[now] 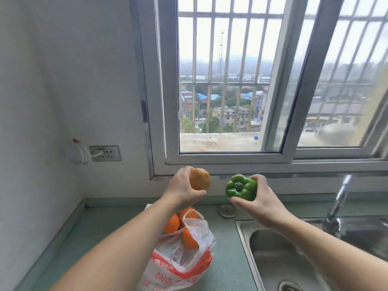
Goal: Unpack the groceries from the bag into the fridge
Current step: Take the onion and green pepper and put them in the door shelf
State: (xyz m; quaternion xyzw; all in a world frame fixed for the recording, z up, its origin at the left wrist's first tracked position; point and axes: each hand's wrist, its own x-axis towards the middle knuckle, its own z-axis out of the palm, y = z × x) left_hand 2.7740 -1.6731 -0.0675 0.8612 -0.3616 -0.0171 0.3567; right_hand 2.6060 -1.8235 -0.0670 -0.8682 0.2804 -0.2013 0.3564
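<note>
Head view, looking down over a green counter (226, 267) toward a barred window (228, 80).

Left hand (184, 190) raised in front of the sill, fingers wrapped round an orange (199, 179) — gripped from the left side, thumb underneath. Right hand (262, 198) up at the same height, closed on a green pepper (241, 187), stem end turned toward the camera, thumb below and fingers over the far side. Hands apart, a clear gap between the two items, both held well above the counter.

Below the left forearm, a white plastic bag (184, 257) with red print resting on the counter, mouth open and slumped. Three more oranges (190, 238) showing inside it, possibly others underneath — contents lower down too hidden by the plastic to tell.

Just right of the bag, a steel sink (273, 253), with a tap (338, 200) at its far right corner. A round metal fitting (226, 210) on the counter between bag and back wall. On the left wall, a socket (106, 153) with a white plug and looped cord in it.
</note>
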